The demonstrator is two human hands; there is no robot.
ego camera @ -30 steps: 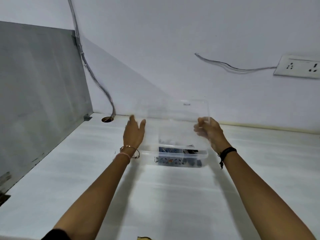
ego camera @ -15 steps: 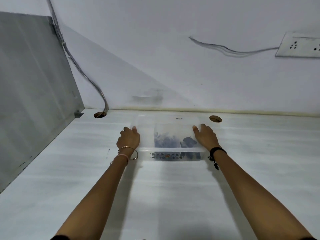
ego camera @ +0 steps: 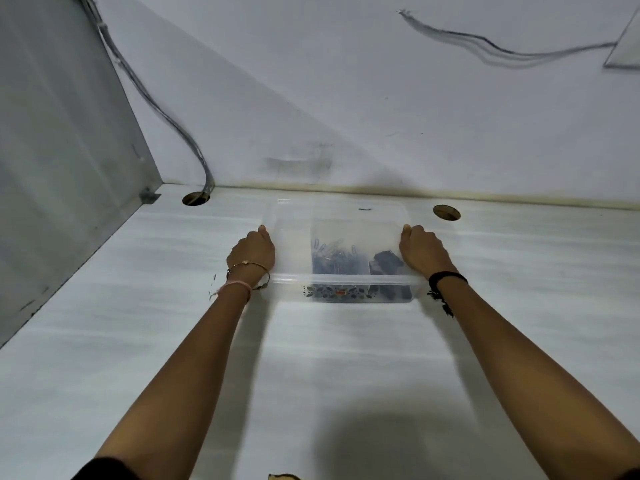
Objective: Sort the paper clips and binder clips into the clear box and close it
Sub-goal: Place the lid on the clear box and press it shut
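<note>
White desk [ego camera: 346, 368], pale wall [ego camera: 381, 98] behind it. The clear box [ego camera: 341, 280] sits on the desk close to the wall, with the lid [ego camera: 294, 237] lying on top.

Inside the box, paper clips [ego camera: 337, 259] are in the middle section and black binder clips [ego camera: 386, 264] in the right section. The left part looks bare through the plastic.

The left hand [ego camera: 252, 252] is at the box's left edge, fingers curled in over the rim, thumb up along the side, touching. The right hand [ego camera: 422, 252] is at the box's right edge, fingers curled over the lid edge, touching. How hard either hand presses cannot be told.

There is a thin bracelet [ego camera: 247, 265] on the left wrist and a black wristband [ego camera: 446, 277] on the right.

Grey partition [ego camera: 52, 168] well left of the box. Behind-left of the box a cable [ego camera: 162, 112] runs down the wall into a desk hole [ego camera: 194, 198]. A second hole [ego camera: 446, 212] lies just behind-right of the box. A socket plate [ego camera: 627, 46] is on the wall far up-right of the box.
</note>
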